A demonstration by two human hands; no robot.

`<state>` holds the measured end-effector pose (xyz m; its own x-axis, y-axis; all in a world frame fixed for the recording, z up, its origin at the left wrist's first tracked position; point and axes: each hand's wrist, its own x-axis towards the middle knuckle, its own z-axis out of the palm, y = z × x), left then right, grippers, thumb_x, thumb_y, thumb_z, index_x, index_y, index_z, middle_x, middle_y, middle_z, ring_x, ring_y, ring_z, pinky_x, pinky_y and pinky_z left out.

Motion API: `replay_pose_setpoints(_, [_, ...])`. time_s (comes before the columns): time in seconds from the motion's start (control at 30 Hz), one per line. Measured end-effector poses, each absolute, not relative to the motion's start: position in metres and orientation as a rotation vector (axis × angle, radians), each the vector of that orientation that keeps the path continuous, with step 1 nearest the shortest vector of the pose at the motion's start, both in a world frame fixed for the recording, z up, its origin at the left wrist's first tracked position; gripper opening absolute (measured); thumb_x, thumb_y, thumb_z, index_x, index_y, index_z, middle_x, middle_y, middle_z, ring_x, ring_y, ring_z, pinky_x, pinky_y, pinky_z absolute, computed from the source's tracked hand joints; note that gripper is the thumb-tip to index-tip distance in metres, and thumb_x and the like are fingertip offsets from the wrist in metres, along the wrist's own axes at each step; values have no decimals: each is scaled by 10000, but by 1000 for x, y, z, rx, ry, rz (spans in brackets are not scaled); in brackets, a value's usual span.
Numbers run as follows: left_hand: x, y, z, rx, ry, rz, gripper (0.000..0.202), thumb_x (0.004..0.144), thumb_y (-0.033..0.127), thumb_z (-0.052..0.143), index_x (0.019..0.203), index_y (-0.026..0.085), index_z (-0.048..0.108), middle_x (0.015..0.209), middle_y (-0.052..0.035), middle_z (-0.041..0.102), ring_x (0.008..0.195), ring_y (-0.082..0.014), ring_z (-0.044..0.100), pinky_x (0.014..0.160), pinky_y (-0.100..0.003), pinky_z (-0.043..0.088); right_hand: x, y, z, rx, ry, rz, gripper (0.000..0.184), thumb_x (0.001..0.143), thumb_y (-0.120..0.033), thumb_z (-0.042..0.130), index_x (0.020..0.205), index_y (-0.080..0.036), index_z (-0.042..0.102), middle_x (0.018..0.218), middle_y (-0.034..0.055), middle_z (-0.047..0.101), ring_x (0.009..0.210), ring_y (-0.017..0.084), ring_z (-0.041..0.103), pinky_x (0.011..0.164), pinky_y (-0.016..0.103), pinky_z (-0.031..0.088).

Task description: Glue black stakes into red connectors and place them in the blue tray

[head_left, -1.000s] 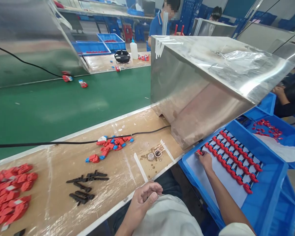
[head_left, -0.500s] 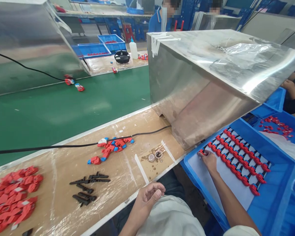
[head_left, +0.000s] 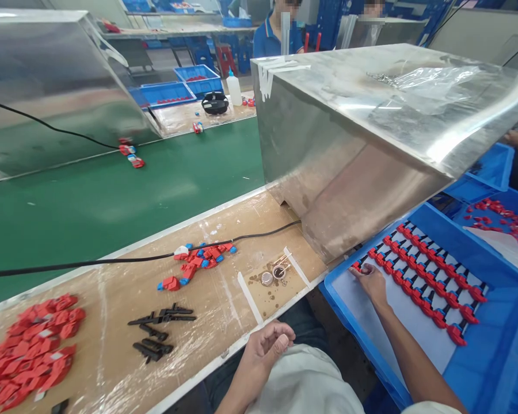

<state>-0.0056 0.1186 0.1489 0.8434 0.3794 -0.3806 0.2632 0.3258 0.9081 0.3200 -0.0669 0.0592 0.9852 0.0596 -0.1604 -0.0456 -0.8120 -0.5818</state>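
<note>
Over the near left corner of a blue tray (head_left: 492,339), my right hand (head_left: 372,286) pinches a small red part (head_left: 355,268) at its fingertips, just above the white sheet (head_left: 349,307). Beside it, rows of red assemblies (head_left: 427,273) with blue bits and black stems lie on that sheet. My left hand (head_left: 265,353) rests near my lap at the bench edge, fingers loosely curled, thumb apart, with nothing seen in it. On the bench by that hand are a small open pot of dark liquid (head_left: 278,272) with sticks in it and a round lid (head_left: 266,279).
Red parts (head_left: 30,351), black parts (head_left: 155,333) and red-blue pieces (head_left: 198,261) lie on the bench (head_left: 125,379). A black cable (head_left: 112,260) crosses it. A large metal hood (head_left: 349,144) stands between bench and tray. Beyond runs a green belt (head_left: 176,172); people sit farther back.
The view has shifted slightly, and the red-white pieces on the belt have moved a little. My right hand stays at the tray corner with the red part; my left hand keeps its pose.
</note>
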Motion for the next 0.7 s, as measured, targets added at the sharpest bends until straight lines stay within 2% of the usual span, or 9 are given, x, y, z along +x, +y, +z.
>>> replay_pose_setpoints(0.07, [-7,121,152,1273,581,47,514,855,668,634,937,171,736,921,-100,711,864,-231,649,810,-320,508,317,-71,71,-2474,-4,188,642,737,-710,685,1001,-125,688,824,108,710,734,268,674,713,383,507])
replay_pose_setpoints(0.17, [-9,123,156,1323,517,-8,513,869,671,612,965,180,725,943,-91,688,911,-239,637,853,-329,495,304,-76,96,-2395,-38,137,696,735,-715,620,1052,-98,685,832,137,699,695,273,651,672,393,504])
replay_pose_setpoints(0.27, [-12,122,159,1365,458,-68,502,882,667,601,988,193,728,957,-80,663,913,-230,618,857,-321,480,267,-75,122,-2276,-186,118,603,781,-663,586,1029,-126,702,825,116,690,705,243,620,674,364,501])
replay_pose_setpoints(0.33, [-16,123,160,1377,428,-121,532,862,691,611,1011,196,736,961,-82,663,908,-231,615,845,-319,478,229,-67,135,-2174,-348,159,477,835,-602,587,979,-168,724,776,65,671,680,205,591,675,324,493])
replay_pose_setpoints(0.4, [-22,130,163,1386,414,-169,563,835,712,631,1025,195,747,963,-91,676,915,-242,625,833,-323,484,188,-51,143,-2060,-525,251,364,902,-529,578,894,-202,737,685,15,632,602,164,546,603,273,459])
replay_pose_setpoints(0.47, [-29,145,169,1403,438,-179,557,822,698,659,1035,193,755,985,-105,697,936,-256,639,842,-331,495,153,-30,146,-1947,-704,346,331,947,-442,561,770,-213,722,618,-10,595,537,132,503,539,242,413])
replay_pose_setpoints(0.6, [-46,173,188,1412,610,33,479,829,622,708,1034,193,762,1020,-119,736,977,-270,670,891,-354,516,111,7,148,-1694,-1080,485,296,963,-364,554,802,-200,742,559,-31,549,491,111,481,522,231,380])
replay_pose_setpoints(0.7, [-64,173,201,1362,709,292,531,790,676,719,968,178,763,941,-107,755,883,-246,690,870,-371,533,99,20,149,-1472,-1352,556,285,986,-326,555,821,-195,747,555,-30,538,476,108,467,508,227,370])
